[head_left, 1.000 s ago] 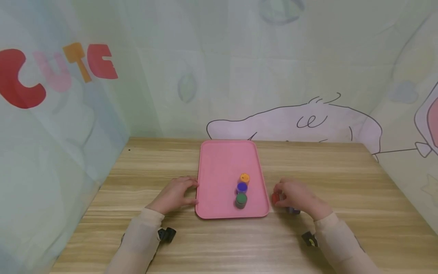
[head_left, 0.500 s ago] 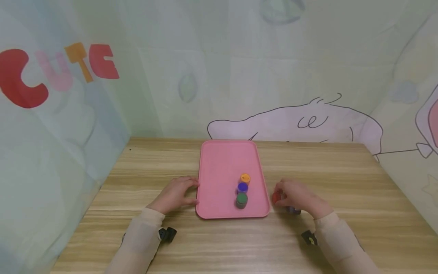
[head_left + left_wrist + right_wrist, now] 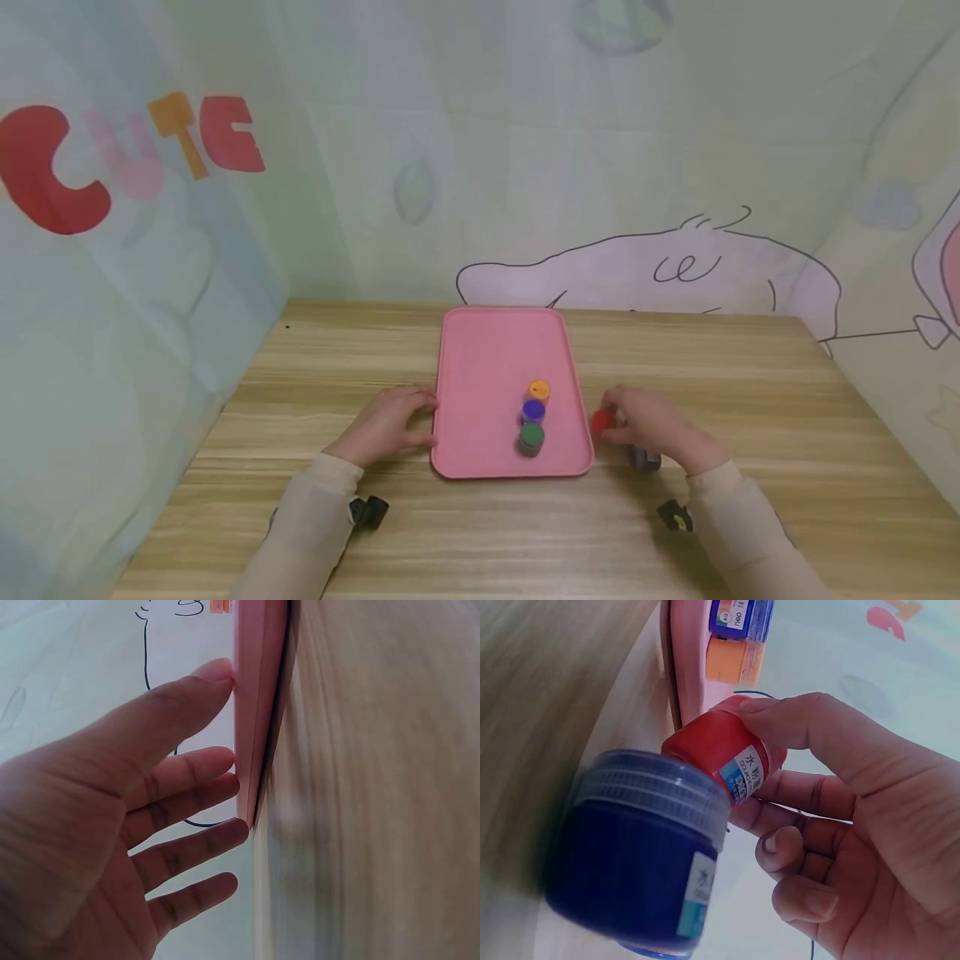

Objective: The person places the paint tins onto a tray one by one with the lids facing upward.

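My right hand pinches a small red paint jar between thumb and fingers, just right of the pink tray. The jar is tilted in the right wrist view, its printed label showing. Nearer the wrist stands a dark blue paint jar with a clear lid, apart from the fingers. At the tray's left side, my left hand touches the rim with fingertips and thumb, fingers loosely extended. On the tray an orange jar, a blue jar and a green jar form a row near the right rim.
Part of another blue jar peeks out below the dark blue one in the right wrist view. The wooden table ends against a printed curtain at the back and sides. Small black devices sit on both wrists.
The red jar has shifted slightly up and left towards the tray in my right hand's pinch, and its top shows more. My left hand stays at the tray's rim.
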A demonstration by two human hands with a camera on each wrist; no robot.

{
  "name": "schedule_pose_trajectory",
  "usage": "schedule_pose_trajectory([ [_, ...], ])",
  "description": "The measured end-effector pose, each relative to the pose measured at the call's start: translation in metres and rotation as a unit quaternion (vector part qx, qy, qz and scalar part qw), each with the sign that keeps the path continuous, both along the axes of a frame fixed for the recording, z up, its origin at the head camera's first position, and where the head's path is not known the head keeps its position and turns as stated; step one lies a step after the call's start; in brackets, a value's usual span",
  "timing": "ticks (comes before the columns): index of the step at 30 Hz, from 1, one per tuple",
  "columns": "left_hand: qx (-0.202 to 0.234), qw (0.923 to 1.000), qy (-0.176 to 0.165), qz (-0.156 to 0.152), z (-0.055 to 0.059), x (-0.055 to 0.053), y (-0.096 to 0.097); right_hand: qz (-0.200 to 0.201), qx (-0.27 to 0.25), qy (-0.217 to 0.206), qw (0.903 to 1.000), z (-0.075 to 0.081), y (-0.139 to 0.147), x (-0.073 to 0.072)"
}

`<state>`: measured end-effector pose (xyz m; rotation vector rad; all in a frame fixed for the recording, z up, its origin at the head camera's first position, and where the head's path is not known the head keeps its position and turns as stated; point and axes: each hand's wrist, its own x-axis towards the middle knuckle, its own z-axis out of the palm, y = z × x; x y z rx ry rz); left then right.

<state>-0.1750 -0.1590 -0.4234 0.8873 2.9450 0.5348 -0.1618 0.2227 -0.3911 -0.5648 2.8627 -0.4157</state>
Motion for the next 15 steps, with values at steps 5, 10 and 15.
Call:
schedule_pose_trajectory([
  [5,0.006,1.0,0.002,-0.003,-0.0001,-0.0001,-0.0003,0.005,-0.006,0.021,0.9998,0.0032,-0.0017,-0.0001],
  [10,0.006,1.0,0.0,-0.004,0.0,0.0001,-0.0005,0.002,-0.014,0.03,0.9995,0.0034,-0.0036,-0.0019],
  [15,0.007,1.0,-0.002,-0.004,0.0006,0.0005,-0.0006,-0.012,-0.029,0.014,0.9994,0.0044,-0.0056,-0.0046],
])
